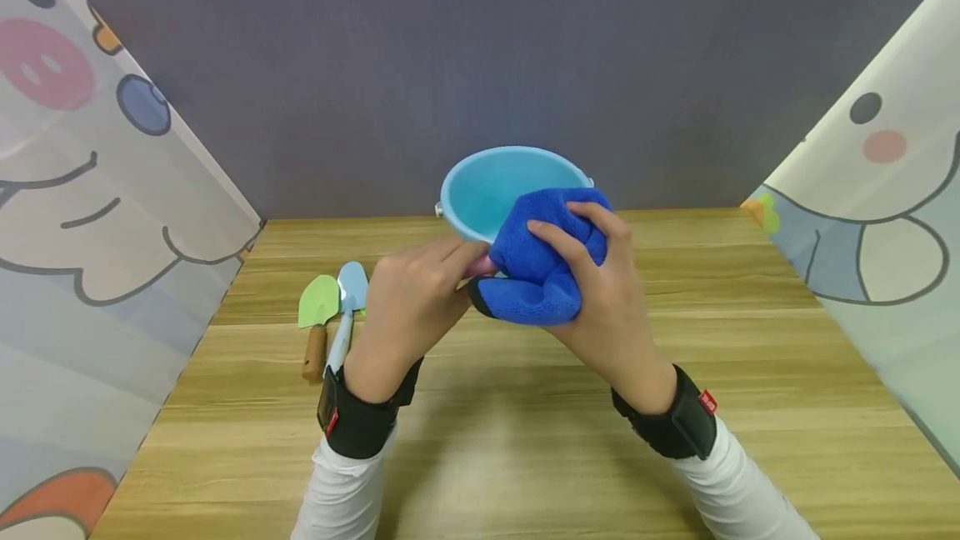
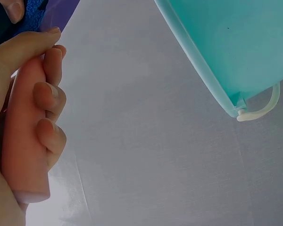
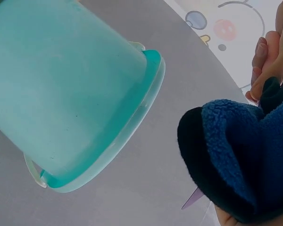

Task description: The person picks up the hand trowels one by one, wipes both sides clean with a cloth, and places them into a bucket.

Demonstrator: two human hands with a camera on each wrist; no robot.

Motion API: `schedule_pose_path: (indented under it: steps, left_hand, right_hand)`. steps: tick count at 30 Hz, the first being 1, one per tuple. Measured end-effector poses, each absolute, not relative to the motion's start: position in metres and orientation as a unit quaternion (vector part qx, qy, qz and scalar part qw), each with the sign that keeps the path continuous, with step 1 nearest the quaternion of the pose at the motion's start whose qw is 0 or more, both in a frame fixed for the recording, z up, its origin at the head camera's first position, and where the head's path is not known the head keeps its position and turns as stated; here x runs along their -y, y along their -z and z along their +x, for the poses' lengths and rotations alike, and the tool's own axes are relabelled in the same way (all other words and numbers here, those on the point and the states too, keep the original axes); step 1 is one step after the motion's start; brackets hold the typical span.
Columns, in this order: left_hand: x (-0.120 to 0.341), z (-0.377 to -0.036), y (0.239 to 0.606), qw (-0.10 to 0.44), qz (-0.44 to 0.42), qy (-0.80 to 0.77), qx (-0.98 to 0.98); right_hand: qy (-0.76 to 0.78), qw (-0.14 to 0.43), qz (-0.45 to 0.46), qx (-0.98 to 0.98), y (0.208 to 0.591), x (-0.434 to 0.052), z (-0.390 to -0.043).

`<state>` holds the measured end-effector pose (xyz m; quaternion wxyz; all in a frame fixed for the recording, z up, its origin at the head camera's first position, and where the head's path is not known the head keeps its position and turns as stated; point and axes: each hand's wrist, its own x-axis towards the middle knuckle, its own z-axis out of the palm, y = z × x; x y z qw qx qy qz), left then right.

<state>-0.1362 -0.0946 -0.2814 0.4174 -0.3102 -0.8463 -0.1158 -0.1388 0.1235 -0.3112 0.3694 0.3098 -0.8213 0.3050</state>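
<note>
Nearest the head camera are two white sleeves with black wrist straps, entering at 6 o'clock. Left hand has its fingers curled round a smooth pink cylindrical handle; the left wrist view shows three fingers wrapped over it and the thumb lying along its top. What the handle belongs to cannot be told. Right hand clutches a blue cloth, thick and fleecy with a looped pile, bunched into a rounded wad; the fingers spread over its top and press it together. The cloth's lower edge looks darker in the right wrist view.

The cloth overlaps the rim of the pail at the pail's 5 o'clock in the head view. The pail is smooth turquoise plastic, round, tapering to its base, with a paler rolled rim and a thin pale bail handle pinned at the side. It is tilted with its mouth toward the person, above the far half of the wooden table, whose top shows a light plank grain.

At 9 o'clock from the left hand lie two toy spades side by side: a green one with a brown wooden grip and a light blue one, partly hidden by the wrist. Cartoon-printed panels stand at both sides, a grey wall behind.
</note>
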Motion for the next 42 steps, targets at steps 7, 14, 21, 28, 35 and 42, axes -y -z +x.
schedule_pose_path:
  steps: [7, 14, 21, 28, 35, 42]
  left_hand:
    - [0.0943, -0.1351, 0.281, 0.408, -0.31, 0.119, 0.85]
    - [0.0942, -0.1349, 0.282, 0.408, -0.311, 0.124, 0.85]
    - [0.0946, -0.1341, 0.282, 0.412, -0.312, 0.121, 0.847]
    - [0.0959, -0.1328, 0.2832, 0.41, -0.313, 0.124, 0.848]
    - [0.0969, -0.1333, 0.2856, 0.408, -0.309, 0.12, 0.85]
    - [0.0962, -0.1341, 0.2845, 0.407, -0.314, 0.125, 0.849]
  right_hand:
    - [-0.309, 0.365, 0.31, 0.822, 0.3116, -0.1238, -0.1385]
    - [-0.308, 0.361, 0.311, 0.823, 0.3137, -0.1249, -0.1394]
    - [-0.312, 0.361, 0.311, 0.822, 0.3141, -0.1246, -0.1377]
    - [-0.318, 0.362, 0.312, 0.819, 0.3149, -0.1227, -0.1372]
    - [-0.326, 0.357, 0.314, 0.817, 0.3167, -0.1227, -0.1379]
    - [-0.34, 0.356, 0.316, 0.811, 0.315, -0.1262, -0.141]
